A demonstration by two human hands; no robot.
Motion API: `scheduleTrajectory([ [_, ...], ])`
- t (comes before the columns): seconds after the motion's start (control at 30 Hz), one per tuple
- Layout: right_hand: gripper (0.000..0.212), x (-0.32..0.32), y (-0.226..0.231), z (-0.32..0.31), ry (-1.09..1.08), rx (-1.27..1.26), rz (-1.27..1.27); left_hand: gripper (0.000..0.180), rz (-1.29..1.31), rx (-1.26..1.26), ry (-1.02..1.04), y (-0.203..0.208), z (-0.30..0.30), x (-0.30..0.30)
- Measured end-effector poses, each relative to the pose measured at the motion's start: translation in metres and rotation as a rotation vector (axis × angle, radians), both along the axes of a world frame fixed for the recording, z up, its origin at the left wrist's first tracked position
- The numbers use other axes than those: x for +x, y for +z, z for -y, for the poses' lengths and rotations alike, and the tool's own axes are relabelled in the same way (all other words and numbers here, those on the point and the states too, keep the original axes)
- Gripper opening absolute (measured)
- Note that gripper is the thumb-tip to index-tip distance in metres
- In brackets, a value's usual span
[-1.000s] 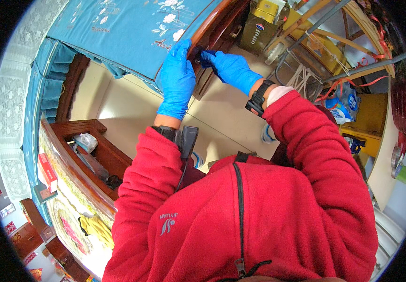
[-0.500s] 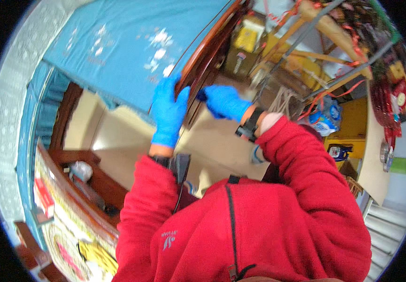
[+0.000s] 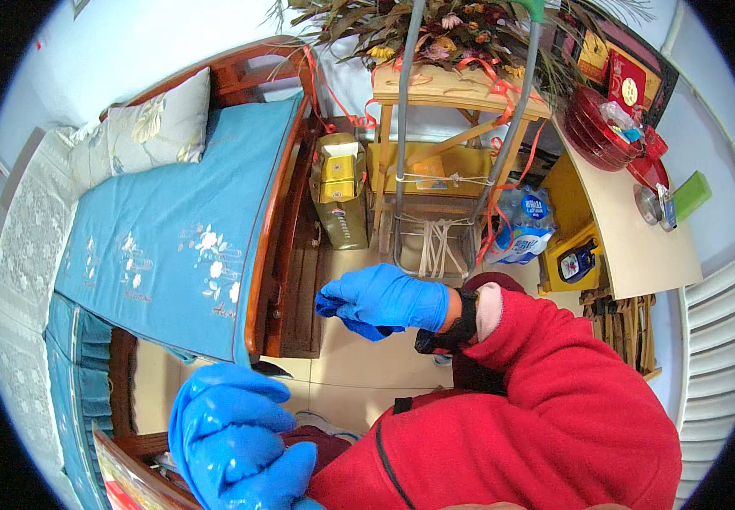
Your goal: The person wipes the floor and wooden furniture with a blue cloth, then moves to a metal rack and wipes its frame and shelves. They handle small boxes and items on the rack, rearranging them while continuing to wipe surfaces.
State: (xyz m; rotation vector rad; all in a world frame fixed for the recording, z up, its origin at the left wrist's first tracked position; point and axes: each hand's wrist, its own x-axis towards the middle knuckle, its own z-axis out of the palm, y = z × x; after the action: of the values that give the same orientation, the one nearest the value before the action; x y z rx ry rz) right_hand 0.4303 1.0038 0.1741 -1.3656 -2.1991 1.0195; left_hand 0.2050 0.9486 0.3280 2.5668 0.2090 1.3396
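Blue gloves cover both my hands. My left hand (image 3: 235, 433) is raised large at the lower left, in front of the blue-covered bench's near end. Its fingers are curled in, and nothing shows in them; the palm is hidden. Out past the bench's near corner, my right hand (image 3: 393, 299) points left with its fingers pressed together. Something dark blue shows at its fingertips, too small to make out. A black strap (image 3: 461, 319) circles that wrist. The wooden bench (image 3: 267, 285) carries a blue embroidered cover (image 3: 159, 229); neither hand touches it.
A patterned pillow (image 3: 159, 123) lies at the bench's far end. Beyond my right hand stand an olive box (image 3: 342, 208), a grey metal frame (image 3: 403, 102) with cord, and a wooden stand (image 3: 461, 92). Wrapped bottles (image 3: 525, 225) sit beside a pale table (image 3: 631, 229) holding red baskets (image 3: 597, 132).
My left hand has left the bench's corner, coming down and closer with its fingers curled. My right hand has moved away from the bench edge. The view has swung toward the far wall.
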Motion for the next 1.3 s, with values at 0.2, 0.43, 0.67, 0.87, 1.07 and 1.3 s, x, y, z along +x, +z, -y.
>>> scheduleTrajectory([
  [0.2,0.026,0.007,-0.011,-0.016,-0.036,-0.21,-0.048,0.041,0.035,-0.008,-0.169,0.003,-0.015,0.017],
  [0.43,0.029,0.032,-0.023,-0.025,-0.122,-0.29,-0.059,0.041,0.066,0.081,-0.347,-0.003,-0.056,0.038],
  [0.67,0.03,0.068,-0.042,-0.026,-0.232,-0.207,-0.043,0.044,0.052,-0.04,-0.334,0.011,-0.054,0.071],
  [0.87,0.028,0.093,-0.03,-0.005,-0.343,-0.323,-0.177,0.048,0.069,0.058,-0.468,0.025,-0.037,0.106],
  [1.07,0.023,0.12,0.016,0.031,-0.379,-0.19,-0.348,0.029,-0.042,0.039,-0.296,0.053,0.029,0.119],
  [1.3,0.034,0.192,0.039,0.128,-0.619,0.42,-0.107,0.033,-0.105,0.14,-0.29,0.074,0.08,0.127],
])
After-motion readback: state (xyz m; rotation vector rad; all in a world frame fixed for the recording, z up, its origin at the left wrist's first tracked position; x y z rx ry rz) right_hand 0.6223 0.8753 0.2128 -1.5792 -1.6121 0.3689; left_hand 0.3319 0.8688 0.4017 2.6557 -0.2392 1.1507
